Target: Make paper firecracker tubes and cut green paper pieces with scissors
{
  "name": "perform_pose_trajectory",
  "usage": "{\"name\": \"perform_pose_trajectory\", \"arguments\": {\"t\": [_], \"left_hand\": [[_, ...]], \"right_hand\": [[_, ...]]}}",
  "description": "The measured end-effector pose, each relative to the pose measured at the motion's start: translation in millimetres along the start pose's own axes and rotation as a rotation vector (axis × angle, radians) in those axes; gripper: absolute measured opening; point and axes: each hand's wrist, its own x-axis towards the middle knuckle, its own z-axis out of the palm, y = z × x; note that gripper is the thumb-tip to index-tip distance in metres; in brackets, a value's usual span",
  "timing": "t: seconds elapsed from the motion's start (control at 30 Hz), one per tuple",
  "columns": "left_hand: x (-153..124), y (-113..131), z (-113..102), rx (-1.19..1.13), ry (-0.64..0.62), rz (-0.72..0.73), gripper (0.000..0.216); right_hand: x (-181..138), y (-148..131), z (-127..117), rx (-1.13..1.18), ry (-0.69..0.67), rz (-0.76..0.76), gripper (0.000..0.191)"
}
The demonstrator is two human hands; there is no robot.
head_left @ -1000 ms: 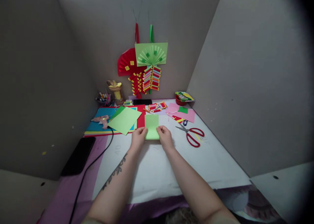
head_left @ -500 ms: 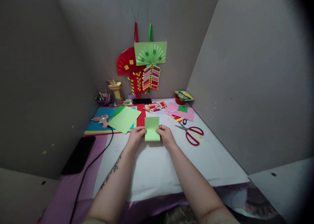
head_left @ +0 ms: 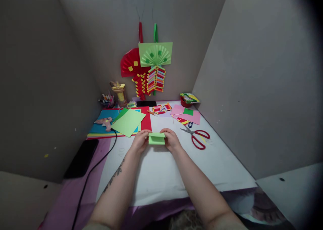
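Between my hands, just above the white table sheet, is a small piece of light green paper (head_left: pixel 156 141), with its far flap bent over toward me. My left hand (head_left: pixel 141 140) pinches its left edge, fingers closed. The right edge is gripped by my right hand (head_left: pixel 171 140), also closed. Beyond my left hand lies a larger light green sheet (head_left: pixel 129 122) on stacked coloured paper. To the right of my right hand rest open scissors (head_left: pixel 194 136) with red handles.
A pink glue gun (head_left: pixel 105 122) lies at left, its black cord (head_left: pixel 94 169) running to the front edge. Near it is a black phone-like slab (head_left: pixel 82 157). Rolled paper pieces (head_left: pixel 161 109) and pink paper (head_left: pixel 194 115) lie farther back. Paper fan ornaments (head_left: pixel 156 56) hang on the grey wall.
The far flap of the green paper, upright before, has been folded down toward me. Both hands keep hold of the paper's sides and have barely moved.
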Motion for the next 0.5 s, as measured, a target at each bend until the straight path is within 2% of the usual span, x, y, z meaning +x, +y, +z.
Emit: {"name": "perform_pose_trajectory", "arguments": {"t": [0.17,0.27,0.4,0.5], "left_hand": [[1.7,-0.9,-1.1,-0.080,0.006,-0.041,0.016],[0.7,1.5,-1.0,-0.105,0.001,-0.052,0.016],[-2.4,2.1,0.1,-0.024,-0.052,0.002,0.022],[-3.8,-1.0,0.5,0.101,-0.049,0.070,0.025]], "right_hand": [[2.8,1.8,-2.3,0.074,0.003,0.015,0.008],[3.8,2.8,-2.3,0.105,-0.004,-0.005,0.012],[4.9,5.6,-0.4,0.112,-0.011,-0.036,0.027],[6.7,9.4,-1.4,0.002,0.037,-0.085,0.024]]}}
